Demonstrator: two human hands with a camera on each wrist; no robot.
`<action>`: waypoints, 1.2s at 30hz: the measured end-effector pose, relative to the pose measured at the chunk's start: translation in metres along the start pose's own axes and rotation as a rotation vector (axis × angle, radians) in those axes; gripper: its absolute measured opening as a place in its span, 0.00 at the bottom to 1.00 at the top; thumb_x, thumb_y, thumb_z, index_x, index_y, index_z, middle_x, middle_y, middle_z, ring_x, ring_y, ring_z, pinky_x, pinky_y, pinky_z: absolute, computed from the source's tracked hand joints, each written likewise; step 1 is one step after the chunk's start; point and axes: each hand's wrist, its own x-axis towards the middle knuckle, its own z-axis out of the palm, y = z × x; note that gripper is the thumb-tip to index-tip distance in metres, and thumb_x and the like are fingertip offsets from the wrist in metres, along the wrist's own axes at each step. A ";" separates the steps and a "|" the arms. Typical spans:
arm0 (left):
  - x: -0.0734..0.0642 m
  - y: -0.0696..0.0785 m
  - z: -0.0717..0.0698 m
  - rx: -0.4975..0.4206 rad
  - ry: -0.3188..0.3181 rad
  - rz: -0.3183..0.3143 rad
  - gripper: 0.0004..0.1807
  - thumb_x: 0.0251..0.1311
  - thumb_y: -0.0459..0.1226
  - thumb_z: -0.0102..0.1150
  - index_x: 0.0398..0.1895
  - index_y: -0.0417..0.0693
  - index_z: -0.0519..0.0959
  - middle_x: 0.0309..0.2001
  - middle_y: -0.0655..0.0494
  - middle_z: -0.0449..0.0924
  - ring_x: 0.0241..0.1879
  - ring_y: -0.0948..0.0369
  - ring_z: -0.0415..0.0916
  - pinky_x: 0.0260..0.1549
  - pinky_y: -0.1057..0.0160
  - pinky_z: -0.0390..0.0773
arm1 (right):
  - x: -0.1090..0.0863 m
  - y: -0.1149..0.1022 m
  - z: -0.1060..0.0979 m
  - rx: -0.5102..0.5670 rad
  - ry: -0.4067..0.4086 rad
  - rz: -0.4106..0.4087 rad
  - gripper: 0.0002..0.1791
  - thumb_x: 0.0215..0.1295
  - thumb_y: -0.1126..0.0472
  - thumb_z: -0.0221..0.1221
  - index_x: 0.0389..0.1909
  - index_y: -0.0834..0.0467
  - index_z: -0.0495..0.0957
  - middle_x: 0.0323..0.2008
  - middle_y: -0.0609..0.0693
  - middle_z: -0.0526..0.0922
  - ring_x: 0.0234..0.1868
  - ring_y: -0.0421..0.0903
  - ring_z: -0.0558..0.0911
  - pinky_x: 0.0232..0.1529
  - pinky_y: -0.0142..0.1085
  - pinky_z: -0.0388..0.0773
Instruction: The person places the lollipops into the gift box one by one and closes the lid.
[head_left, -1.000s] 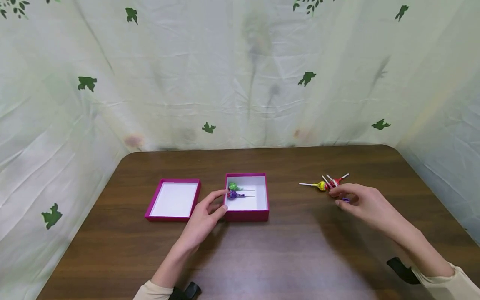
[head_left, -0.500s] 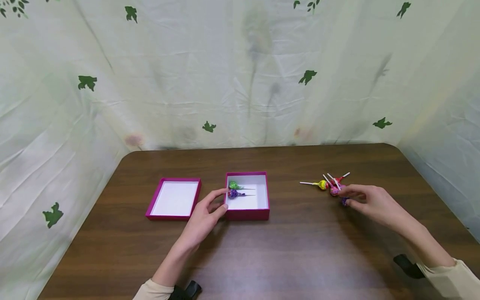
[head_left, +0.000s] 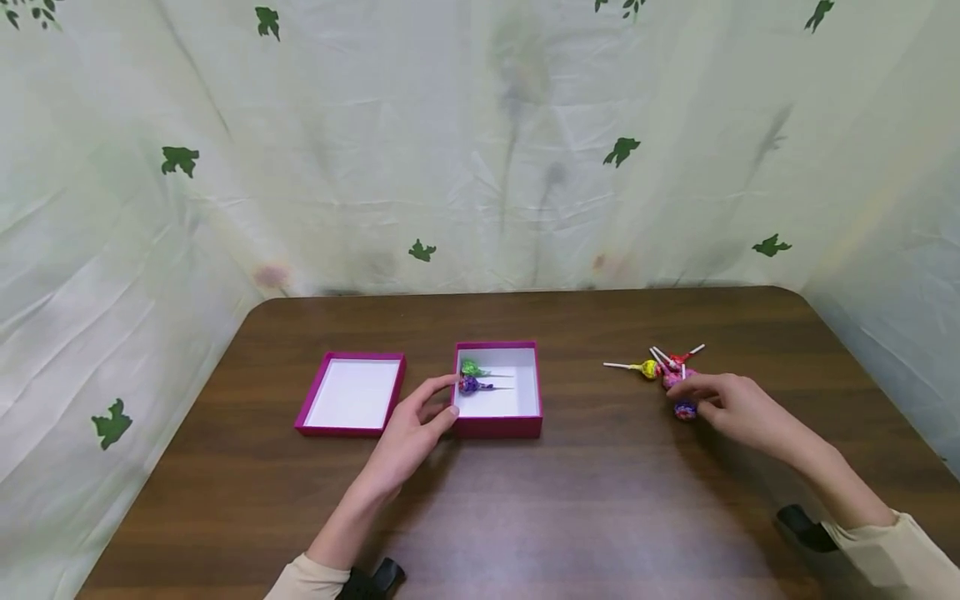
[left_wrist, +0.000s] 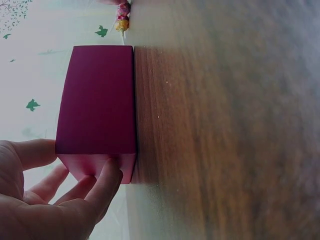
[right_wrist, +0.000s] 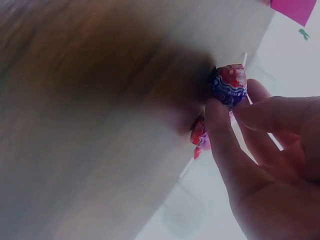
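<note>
My left hand (head_left: 411, 423) rests against the left side of an open magenta box (head_left: 498, 428), its fingertips on the wall and rim. In the left wrist view, its fingers are spread over the side of the box (left_wrist: 97, 100). Inside lie a green lollipop (head_left: 471, 368) and a purple lollipop (head_left: 468, 385), sticks to the right. My right hand (head_left: 738, 410) pinches a purple-and-red lollipop (right_wrist: 229, 86) by its wrapped head, low over the table. Just behind it are a yellow lollipop (head_left: 648, 369), a pink lollipop (head_left: 671, 380) and a red lollipop (head_left: 678, 361), partly overlapping.
The magenta lid (head_left: 352, 395) lies upturned left of the box, white inside showing. Everything is on a brown wooden table (head_left: 570, 508). A pale curtain (head_left: 480, 150) with green leaf shapes hangs behind the table and along its sides.
My right hand has shifted slightly among the lollipops, and the purple-and-red one now shows more plainly below its fingers. The left hand has stayed at the box. The head view has moved slightly.
</note>
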 end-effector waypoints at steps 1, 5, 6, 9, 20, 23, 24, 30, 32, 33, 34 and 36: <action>0.000 0.000 0.000 0.002 0.000 -0.002 0.25 0.68 0.37 0.57 0.68 0.55 0.71 0.71 0.50 0.63 0.64 0.43 0.68 0.56 0.41 0.71 | 0.000 -0.001 0.000 0.009 -0.008 0.002 0.18 0.59 0.76 0.57 0.44 0.53 0.85 0.42 0.50 0.84 0.40 0.46 0.80 0.40 0.42 0.79; -0.001 -0.001 0.000 0.004 0.002 -0.003 0.25 0.68 0.37 0.56 0.68 0.54 0.70 0.71 0.49 0.63 0.64 0.43 0.68 0.56 0.41 0.72 | -0.001 -0.002 0.001 0.081 -0.051 0.011 0.16 0.58 0.72 0.63 0.45 0.54 0.83 0.43 0.50 0.83 0.42 0.46 0.83 0.44 0.44 0.81; -0.001 0.000 0.000 0.001 0.002 -0.003 0.25 0.68 0.37 0.56 0.68 0.55 0.70 0.71 0.49 0.63 0.64 0.43 0.68 0.56 0.41 0.72 | -0.001 -0.002 0.002 0.091 -0.058 0.011 0.16 0.57 0.71 0.65 0.45 0.53 0.83 0.44 0.50 0.83 0.42 0.46 0.83 0.45 0.44 0.81; -0.002 0.000 0.000 0.001 0.008 -0.001 0.25 0.68 0.37 0.56 0.68 0.55 0.71 0.71 0.50 0.63 0.63 0.43 0.68 0.56 0.41 0.72 | 0.000 -0.003 0.004 0.096 -0.065 0.009 0.16 0.55 0.68 0.69 0.45 0.53 0.83 0.45 0.51 0.82 0.41 0.45 0.84 0.43 0.41 0.81; -0.004 -0.001 -0.001 0.012 0.005 -0.004 0.24 0.68 0.37 0.56 0.67 0.56 0.71 0.71 0.49 0.63 0.64 0.43 0.68 0.56 0.41 0.72 | 0.002 -0.009 0.014 0.029 -0.073 -0.011 0.17 0.51 0.67 0.71 0.43 0.51 0.85 0.32 0.41 0.79 0.33 0.39 0.77 0.33 0.34 0.75; -0.003 -0.002 -0.001 0.011 0.003 0.002 0.24 0.68 0.37 0.56 0.68 0.55 0.71 0.71 0.49 0.63 0.64 0.43 0.68 0.56 0.41 0.72 | 0.002 -0.010 0.015 0.010 -0.077 -0.003 0.16 0.52 0.64 0.72 0.44 0.49 0.85 0.28 0.39 0.78 0.30 0.38 0.75 0.31 0.35 0.73; -0.003 -0.002 -0.001 0.010 0.004 0.003 0.24 0.68 0.37 0.56 0.68 0.55 0.71 0.71 0.49 0.63 0.64 0.43 0.68 0.56 0.41 0.71 | 0.002 -0.010 0.015 -0.002 -0.077 0.002 0.16 0.52 0.62 0.72 0.44 0.48 0.85 0.28 0.39 0.78 0.31 0.39 0.75 0.31 0.35 0.72; -0.002 -0.002 0.000 0.013 0.006 0.003 0.25 0.68 0.38 0.57 0.68 0.56 0.71 0.71 0.50 0.63 0.64 0.43 0.68 0.56 0.40 0.71 | 0.005 -0.013 0.016 -0.040 -0.072 -0.007 0.15 0.51 0.56 0.74 0.41 0.43 0.85 0.40 0.42 0.83 0.38 0.43 0.77 0.37 0.41 0.74; -0.002 -0.002 0.000 0.015 0.005 0.004 0.25 0.68 0.38 0.57 0.68 0.56 0.71 0.71 0.50 0.63 0.64 0.43 0.68 0.56 0.40 0.71 | 0.006 -0.014 0.016 -0.033 -0.076 -0.003 0.15 0.51 0.56 0.74 0.41 0.43 0.85 0.39 0.41 0.83 0.37 0.43 0.77 0.37 0.41 0.74; -0.001 -0.001 0.000 0.015 0.005 0.006 0.25 0.68 0.38 0.57 0.68 0.56 0.71 0.70 0.50 0.63 0.64 0.43 0.68 0.56 0.40 0.71 | 0.006 -0.015 0.016 -0.031 -0.078 0.000 0.15 0.51 0.56 0.74 0.41 0.44 0.85 0.39 0.41 0.83 0.36 0.43 0.77 0.36 0.40 0.74; -0.001 -0.001 0.000 0.015 0.004 0.009 0.25 0.68 0.38 0.57 0.68 0.56 0.71 0.70 0.50 0.63 0.64 0.43 0.68 0.56 0.40 0.71 | 0.006 -0.016 0.016 -0.030 -0.080 0.004 0.15 0.51 0.56 0.74 0.41 0.44 0.85 0.39 0.41 0.82 0.36 0.43 0.77 0.36 0.40 0.73; -0.001 -0.001 0.000 0.015 0.002 0.015 0.25 0.68 0.37 0.57 0.68 0.55 0.71 0.71 0.49 0.63 0.64 0.43 0.68 0.57 0.40 0.71 | 0.007 -0.017 0.015 -0.036 -0.078 0.009 0.14 0.51 0.56 0.74 0.41 0.44 0.85 0.39 0.41 0.83 0.36 0.43 0.76 0.36 0.40 0.73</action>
